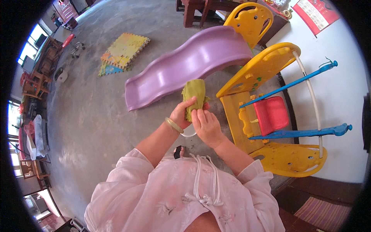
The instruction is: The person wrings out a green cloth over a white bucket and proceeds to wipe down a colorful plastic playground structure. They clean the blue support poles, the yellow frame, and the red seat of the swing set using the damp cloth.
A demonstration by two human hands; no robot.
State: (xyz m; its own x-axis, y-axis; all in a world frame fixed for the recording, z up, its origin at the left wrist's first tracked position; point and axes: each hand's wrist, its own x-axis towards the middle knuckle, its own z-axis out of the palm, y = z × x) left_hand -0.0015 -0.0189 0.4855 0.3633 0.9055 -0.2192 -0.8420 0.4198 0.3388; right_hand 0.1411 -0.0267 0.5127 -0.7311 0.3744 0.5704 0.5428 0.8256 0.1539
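Note:
A folded yellow-green cloth (pixel 194 90) is held up in front of me at about chest height. My left hand (pixel 182 112), with a pale bangle (pixel 174 125) on its wrist, grips the cloth with the thumb across its front. My right hand (pixel 208 124) pinches the cloth's lower right part between its fingers. Some fingertips behind the cloth are hidden. Below the hands a thin white curved edge (pixel 189 134) shows; what it belongs to is covered. Beyond the cloth stands a purple plastic slide (pixel 185 65).
To the right is a yellow plastic play frame (pixel 236 121) with blue bars (pixel 285 91) and a red seat (pixel 272 114). Foam puzzle mats (pixel 127 49) are stacked on the concrete floor (pixel 95 116). Wooden furniture (pixel 43 66) lines the left wall. A striped mat (pixel 323 213) lies lower right.

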